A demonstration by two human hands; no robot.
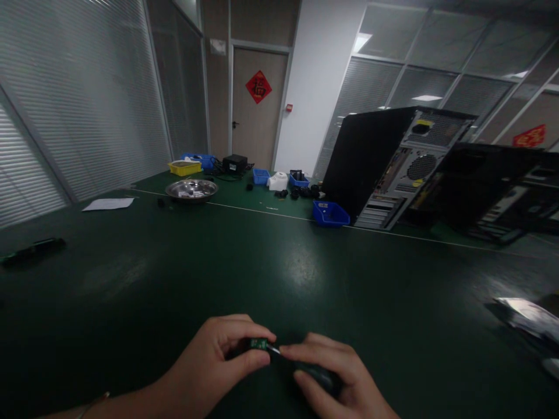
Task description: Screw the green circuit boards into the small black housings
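Observation:
Near the bottom middle of the head view, my left hand [222,358] pinches a small green circuit board [258,344] between thumb and fingers. Part of the board is hidden behind those fingers. My right hand [334,372] is wrapped round the dark handle of a screwdriver [321,377], the index finger stretched along it. The thin metal shaft points left, and its tip meets the board's right end. I cannot tell what exactly the tip touches there. Both hands are just above the dark green tabletop [244,267].
A metal bowl [192,190] with small parts stands at the back left, near a white paper [108,203]. A blue bin [331,213] sits beside a black computer tower [371,157]. Dark parts [35,249] lie far left; a shiny bag [530,317] lies at right.

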